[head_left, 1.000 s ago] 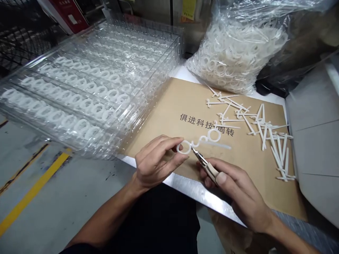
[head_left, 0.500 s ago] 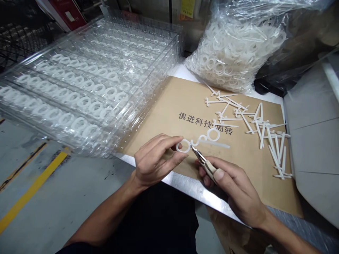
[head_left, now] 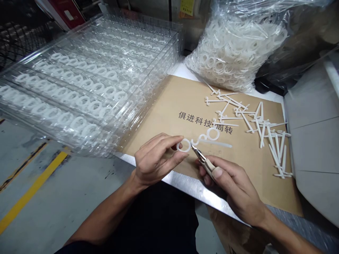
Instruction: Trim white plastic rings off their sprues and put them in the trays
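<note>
Hands: left hand (head_left: 156, 160) curls round a white plastic ring (head_left: 183, 145), pinching it at the fingertips with the thumb mostly out of sight; right hand (head_left: 233, 187) closes round tan-handled snips (head_left: 204, 163), thumb pressed on the handle. The hands are near each other, not touching.

Ring: it sits in the left-hand pinch, just above the cardboard. A light pinch could let it twist or spring away.

Snips: their narrow tip lies just beside the ring's right edge, though at this angle I can't tell whether it touches. A slip of the tip could nick the ring or jab the left fingers.

Table: its bare steel edge (head_left: 196, 192) runs just below the hands. Anything dropped here could roll over it.

Cardboard: this printed sheet (head_left: 254, 187) lies on the table, carrying a white strip with rings (head_left: 212, 135).

Sprues: a loose white tangle (head_left: 254, 120) lies on the cardboard, right of the hands. A sleeve or elbow could sweep pieces off.

Trays: clear plastic, stacked (head_left: 148, 106), holding rows of rings and overhanging the table's left side. A knock could slide the stack down.

Bag: a clear sack (head_left: 238, 46) stuffed with white pieces slumps at the far edge.
</note>
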The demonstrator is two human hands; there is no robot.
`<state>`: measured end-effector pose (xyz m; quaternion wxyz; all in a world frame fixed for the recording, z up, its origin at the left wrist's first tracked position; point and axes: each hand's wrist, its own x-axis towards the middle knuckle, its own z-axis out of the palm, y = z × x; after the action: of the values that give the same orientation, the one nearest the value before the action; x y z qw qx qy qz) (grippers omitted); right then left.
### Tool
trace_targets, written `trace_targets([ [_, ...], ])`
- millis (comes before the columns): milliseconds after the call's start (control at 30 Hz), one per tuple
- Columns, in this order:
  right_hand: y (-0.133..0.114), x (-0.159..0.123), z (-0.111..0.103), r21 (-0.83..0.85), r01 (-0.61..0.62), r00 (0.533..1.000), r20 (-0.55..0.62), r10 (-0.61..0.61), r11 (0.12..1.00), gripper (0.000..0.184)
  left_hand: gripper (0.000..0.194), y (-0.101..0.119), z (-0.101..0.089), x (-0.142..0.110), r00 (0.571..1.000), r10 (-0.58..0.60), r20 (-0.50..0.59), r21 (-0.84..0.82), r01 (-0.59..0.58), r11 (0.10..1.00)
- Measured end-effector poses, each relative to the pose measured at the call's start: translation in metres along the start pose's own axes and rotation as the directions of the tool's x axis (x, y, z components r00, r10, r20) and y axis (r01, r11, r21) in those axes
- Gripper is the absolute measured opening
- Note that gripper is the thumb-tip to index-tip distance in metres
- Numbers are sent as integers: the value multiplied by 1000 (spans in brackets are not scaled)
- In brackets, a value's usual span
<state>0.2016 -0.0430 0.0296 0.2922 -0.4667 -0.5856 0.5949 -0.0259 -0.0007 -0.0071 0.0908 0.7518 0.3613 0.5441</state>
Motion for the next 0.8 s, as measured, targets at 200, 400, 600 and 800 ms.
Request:
trace_targets([
  [200,0,0,0,-3,-3,1000,-8,3,1000,42,36,0,0,0,1000,4,10,-1,-4,1000],
  [400,0,0,1,-32,7,1000,-15,-7,999,41,36,-1,0,0,1000,2,25,-7,-2,1000],
  [600,1,-2,0,-109,23,1000,-17,-25,994,38,34,0,0,2,999,15,41,-11,-15,1000],
  [800,2,-2,2,-159,68,998,4,-68,985,35,33,-1,0,2,999,27,37,-14,-26,1000],
])
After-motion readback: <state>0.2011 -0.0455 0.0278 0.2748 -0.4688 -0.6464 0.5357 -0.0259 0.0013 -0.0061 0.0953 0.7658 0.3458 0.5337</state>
